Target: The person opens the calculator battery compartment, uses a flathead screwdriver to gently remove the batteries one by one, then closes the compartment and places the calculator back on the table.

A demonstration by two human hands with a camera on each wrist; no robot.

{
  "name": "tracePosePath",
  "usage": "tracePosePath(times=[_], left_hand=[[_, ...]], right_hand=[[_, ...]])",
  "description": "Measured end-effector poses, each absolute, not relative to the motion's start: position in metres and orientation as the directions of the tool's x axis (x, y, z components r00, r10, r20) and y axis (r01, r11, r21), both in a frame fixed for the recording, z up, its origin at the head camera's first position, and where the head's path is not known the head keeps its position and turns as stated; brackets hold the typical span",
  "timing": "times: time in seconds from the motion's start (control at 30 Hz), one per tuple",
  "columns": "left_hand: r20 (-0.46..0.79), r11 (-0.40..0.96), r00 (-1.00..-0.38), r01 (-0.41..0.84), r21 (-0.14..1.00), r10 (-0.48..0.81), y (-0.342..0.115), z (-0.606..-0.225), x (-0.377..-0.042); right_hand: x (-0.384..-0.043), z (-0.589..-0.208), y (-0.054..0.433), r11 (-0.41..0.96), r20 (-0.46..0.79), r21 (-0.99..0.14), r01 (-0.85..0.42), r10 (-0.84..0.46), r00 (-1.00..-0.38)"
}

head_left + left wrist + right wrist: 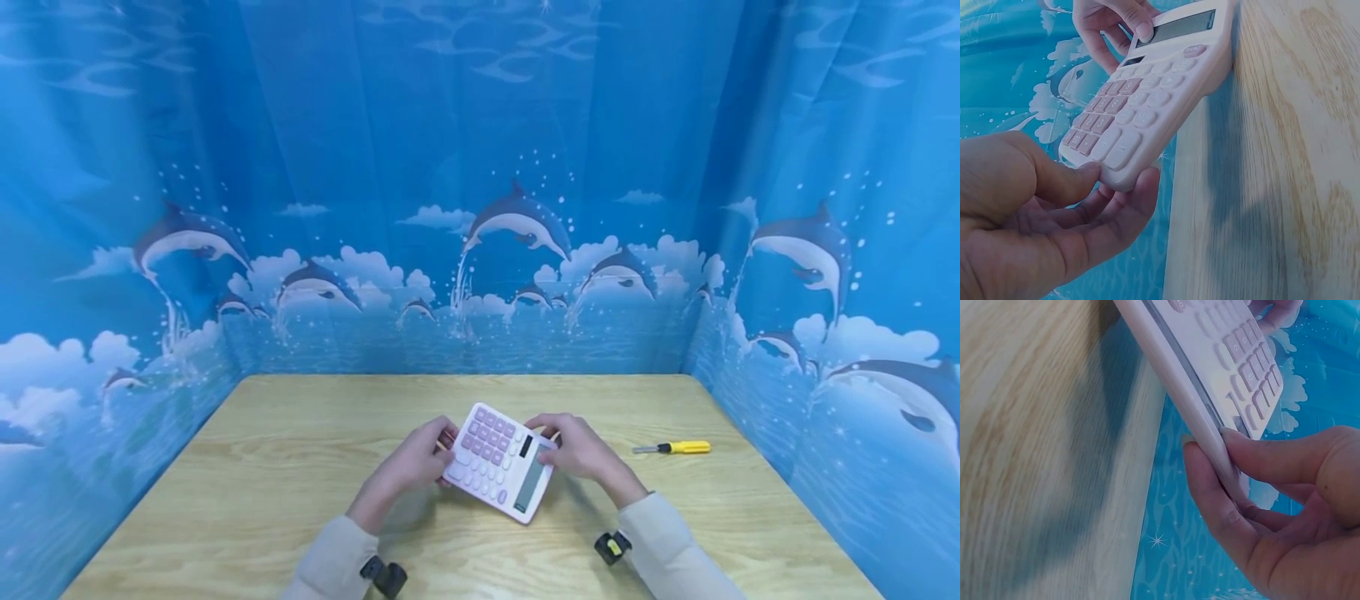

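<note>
A pale pink calculator (491, 467) with darker pink number keys is held between both hands, tilted, its screen end toward the right. My left hand (420, 457) pinches the key end, thumb on the face beside the large keys and fingers underneath, as the left wrist view shows (1054, 219). At the screen end, my right hand (577, 446) grips the edge; its thumb lies over the grey display and its fingers curl behind the back (1272, 494). The calculator's shadow falls on the wooden table (315, 433). Its underside is hidden.
To the right of the hands lies a screwdriver (686, 447) with a yellow and black handle, its shaft pointing left. Blue curtains (480, 125) printed with dolphins and clouds hang along the table's back and sides.
</note>
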State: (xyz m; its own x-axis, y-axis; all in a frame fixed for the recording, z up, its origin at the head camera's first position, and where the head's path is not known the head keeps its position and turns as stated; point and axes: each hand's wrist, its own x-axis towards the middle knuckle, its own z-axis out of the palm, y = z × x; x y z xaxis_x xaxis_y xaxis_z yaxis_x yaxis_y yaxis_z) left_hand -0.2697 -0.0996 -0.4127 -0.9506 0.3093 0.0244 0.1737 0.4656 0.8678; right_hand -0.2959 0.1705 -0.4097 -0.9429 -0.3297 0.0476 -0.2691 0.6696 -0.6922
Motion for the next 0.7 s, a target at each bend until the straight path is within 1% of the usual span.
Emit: tracePosePath(times=[0.37,0.7], left_hand=[[0.048,0.475,-0.95,0.198,0.857,0.31,-0.1007,-0.4107,-0.2695],[0.072,0.466,-0.948,0.217,0.858,0.31,-0.1013,-0.411,-0.2715]], right_hand=[[-0.296,-0.41,0.1689,0.682,0.052,-0.68,-0.269,-0.322,-0.945],[-0.2944,-0.4059,0.1721,0.669,0.075,-0.673,-0.316,-0.364,-0.929]])
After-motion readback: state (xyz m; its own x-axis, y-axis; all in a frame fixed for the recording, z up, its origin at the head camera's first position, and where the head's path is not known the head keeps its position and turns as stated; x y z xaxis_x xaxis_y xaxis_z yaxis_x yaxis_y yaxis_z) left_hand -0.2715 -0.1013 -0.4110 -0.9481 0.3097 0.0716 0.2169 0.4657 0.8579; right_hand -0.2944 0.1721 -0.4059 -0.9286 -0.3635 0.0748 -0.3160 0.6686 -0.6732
